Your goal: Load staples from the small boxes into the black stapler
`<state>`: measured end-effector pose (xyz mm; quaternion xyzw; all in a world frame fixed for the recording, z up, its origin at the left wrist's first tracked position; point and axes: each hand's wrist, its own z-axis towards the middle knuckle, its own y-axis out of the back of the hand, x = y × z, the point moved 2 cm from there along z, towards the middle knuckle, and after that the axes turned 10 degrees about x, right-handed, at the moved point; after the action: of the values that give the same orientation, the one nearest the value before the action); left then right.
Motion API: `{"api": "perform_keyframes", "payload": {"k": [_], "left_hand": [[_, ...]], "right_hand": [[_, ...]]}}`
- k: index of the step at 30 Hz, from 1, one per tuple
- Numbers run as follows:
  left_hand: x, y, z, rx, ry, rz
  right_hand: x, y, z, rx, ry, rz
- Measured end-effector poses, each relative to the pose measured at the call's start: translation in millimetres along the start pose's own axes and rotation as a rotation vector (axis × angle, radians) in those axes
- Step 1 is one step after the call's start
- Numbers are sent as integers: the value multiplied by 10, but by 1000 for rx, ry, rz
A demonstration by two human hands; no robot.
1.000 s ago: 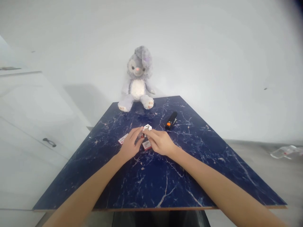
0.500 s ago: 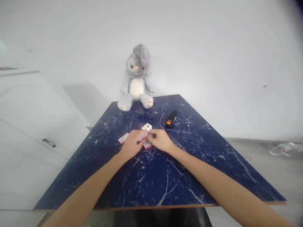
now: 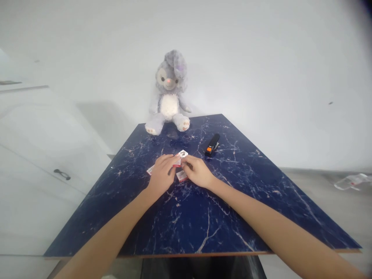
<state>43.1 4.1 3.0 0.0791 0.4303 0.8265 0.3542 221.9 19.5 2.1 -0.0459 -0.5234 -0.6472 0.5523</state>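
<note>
My left hand (image 3: 161, 172) and my right hand (image 3: 200, 172) meet near the middle of the blue marbled table (image 3: 186, 217). Between their fingertips is a small white and red box (image 3: 176, 163), gripped from both sides. Just behind it shows a white top with a dark printed picture (image 3: 183, 153); whether this is the same box or another one, I cannot tell. Below the fingers a second small white and red box (image 3: 181, 176) lies on the table. Another white and red piece (image 3: 150, 169) sticks out left of my left hand, mostly covered by it.
A black stapler (image 3: 212, 145) with an orange patch lies to the right, beyond my right hand. At the back edge sits a grey plush rabbit (image 3: 169, 106) against the wall. On the left stands a white cabinet door with a dark handle (image 3: 62, 174).
The held box has shifted slightly up toward the printed top, and more of the box lying below shows. My left hand covers more of the left piece. The view has shifted slightly.
</note>
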Motion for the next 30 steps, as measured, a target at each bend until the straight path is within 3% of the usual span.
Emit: {"api": "perform_keyframes", "payload": {"k": [9, 17, 30], "left_hand": [[30, -87, -8, 192, 123, -201], [0, -65, -11, 178, 135, -240], [23, -104, -20, 166, 52, -199]], "right_hand": [[-89, -72, -38, 71, 61, -146], [-78, -57, -41, 104, 104, -181], [-132, -2, -4, 198, -72, 8]]}}
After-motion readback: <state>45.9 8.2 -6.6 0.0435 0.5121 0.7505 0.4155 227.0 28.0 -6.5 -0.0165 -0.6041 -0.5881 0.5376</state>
